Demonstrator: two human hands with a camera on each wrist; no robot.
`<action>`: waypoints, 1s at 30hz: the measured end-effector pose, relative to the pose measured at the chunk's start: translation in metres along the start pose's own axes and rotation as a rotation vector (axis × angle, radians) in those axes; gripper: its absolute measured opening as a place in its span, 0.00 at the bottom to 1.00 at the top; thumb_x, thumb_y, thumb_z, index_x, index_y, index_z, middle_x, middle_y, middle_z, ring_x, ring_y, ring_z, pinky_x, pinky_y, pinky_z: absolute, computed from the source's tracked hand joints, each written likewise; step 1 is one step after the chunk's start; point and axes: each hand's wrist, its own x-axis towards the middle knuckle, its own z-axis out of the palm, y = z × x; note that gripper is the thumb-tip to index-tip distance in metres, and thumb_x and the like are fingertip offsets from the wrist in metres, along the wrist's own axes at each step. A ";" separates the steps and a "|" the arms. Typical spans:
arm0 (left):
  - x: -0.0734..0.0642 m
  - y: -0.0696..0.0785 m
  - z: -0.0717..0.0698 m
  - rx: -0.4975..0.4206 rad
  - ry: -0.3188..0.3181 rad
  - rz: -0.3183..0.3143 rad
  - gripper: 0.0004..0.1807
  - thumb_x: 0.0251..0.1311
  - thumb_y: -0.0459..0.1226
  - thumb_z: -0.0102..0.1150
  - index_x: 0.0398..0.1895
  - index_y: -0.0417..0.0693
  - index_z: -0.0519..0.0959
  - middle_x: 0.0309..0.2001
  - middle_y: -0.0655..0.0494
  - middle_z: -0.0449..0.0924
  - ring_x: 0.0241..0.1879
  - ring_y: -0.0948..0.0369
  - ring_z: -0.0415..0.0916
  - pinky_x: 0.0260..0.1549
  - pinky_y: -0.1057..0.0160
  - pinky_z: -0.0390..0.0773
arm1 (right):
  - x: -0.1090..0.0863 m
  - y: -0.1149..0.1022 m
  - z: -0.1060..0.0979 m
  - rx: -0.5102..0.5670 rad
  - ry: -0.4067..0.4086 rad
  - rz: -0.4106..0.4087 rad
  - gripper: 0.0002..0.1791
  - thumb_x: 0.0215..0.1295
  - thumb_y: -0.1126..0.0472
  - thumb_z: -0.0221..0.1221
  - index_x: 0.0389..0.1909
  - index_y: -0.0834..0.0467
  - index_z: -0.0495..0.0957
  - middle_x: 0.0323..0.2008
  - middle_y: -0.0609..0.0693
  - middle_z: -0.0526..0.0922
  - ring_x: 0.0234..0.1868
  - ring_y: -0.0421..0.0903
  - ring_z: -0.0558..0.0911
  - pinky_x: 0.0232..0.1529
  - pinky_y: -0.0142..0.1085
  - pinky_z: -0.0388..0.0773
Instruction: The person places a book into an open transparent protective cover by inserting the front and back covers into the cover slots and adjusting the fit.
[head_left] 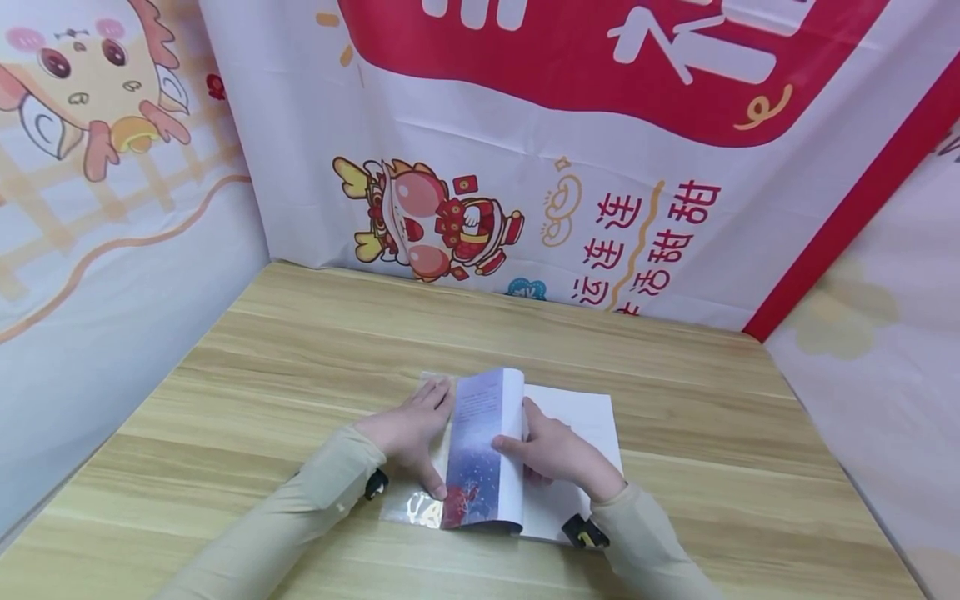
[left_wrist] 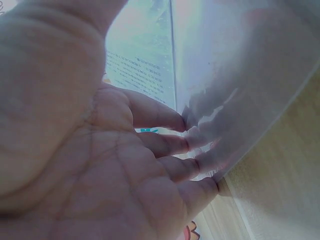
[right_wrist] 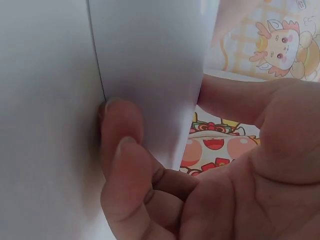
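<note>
A book lies on the wooden table in the head view, its purple-blue cover (head_left: 477,417) with a snowy red picture at the bottom curled up along the middle. Clear plastic film (head_left: 412,508) sticks out from under the cover's left side. My left hand (head_left: 408,429) rests flat on that film, fingers straight and thumb by the cover's edge. In the left wrist view its fingertips touch the clear sheet (left_wrist: 260,75). My right hand (head_left: 558,450) pinches the curled cover, thumb on top and fingers behind, over the white page (head_left: 581,412). The right wrist view shows the white inner side (right_wrist: 150,60) between thumb and fingers.
The wooden table (head_left: 300,350) extends around the book. Printed cloth (head_left: 480,117) hangs behind it, with more cloth on the left and right sides. A small black device (head_left: 585,532) is strapped at the right wrist, another (head_left: 377,484) at the left.
</note>
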 end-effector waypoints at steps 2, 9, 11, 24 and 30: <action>-0.001 0.000 0.000 0.001 -0.005 -0.003 0.80 0.23 0.61 0.80 0.75 0.29 0.42 0.75 0.34 0.32 0.74 0.42 0.30 0.71 0.48 0.37 | 0.000 0.000 -0.001 0.006 -0.014 -0.007 0.36 0.69 0.49 0.60 0.67 0.64 0.57 0.21 0.55 0.78 0.15 0.45 0.73 0.13 0.33 0.68; 0.000 0.001 0.001 -0.007 -0.004 0.006 0.81 0.23 0.61 0.80 0.74 0.28 0.42 0.75 0.34 0.31 0.74 0.42 0.29 0.71 0.48 0.37 | -0.005 0.001 -0.008 -0.010 -0.139 0.025 0.40 0.64 0.44 0.63 0.66 0.63 0.58 0.23 0.54 0.80 0.19 0.48 0.77 0.16 0.38 0.73; 0.000 0.001 0.001 -0.006 -0.003 0.007 0.80 0.23 0.61 0.80 0.74 0.28 0.42 0.75 0.34 0.31 0.74 0.42 0.29 0.71 0.48 0.36 | -0.007 0.000 -0.009 -0.009 -0.156 0.026 0.40 0.64 0.45 0.64 0.66 0.63 0.58 0.23 0.54 0.81 0.20 0.48 0.78 0.16 0.38 0.74; 0.000 0.000 0.000 -0.007 0.002 0.013 0.80 0.23 0.59 0.81 0.74 0.28 0.42 0.75 0.33 0.31 0.74 0.41 0.29 0.71 0.47 0.37 | -0.007 -0.005 -0.005 -0.002 -0.132 0.021 0.34 0.64 0.49 0.65 0.61 0.63 0.61 0.23 0.53 0.80 0.19 0.49 0.78 0.16 0.40 0.75; -0.001 -0.001 0.000 -0.009 -0.001 0.018 0.81 0.23 0.59 0.81 0.74 0.27 0.41 0.75 0.33 0.31 0.74 0.41 0.29 0.71 0.47 0.37 | -0.007 -0.005 0.001 -0.031 -0.097 0.030 0.38 0.63 0.50 0.66 0.63 0.66 0.59 0.24 0.52 0.80 0.18 0.48 0.76 0.14 0.36 0.72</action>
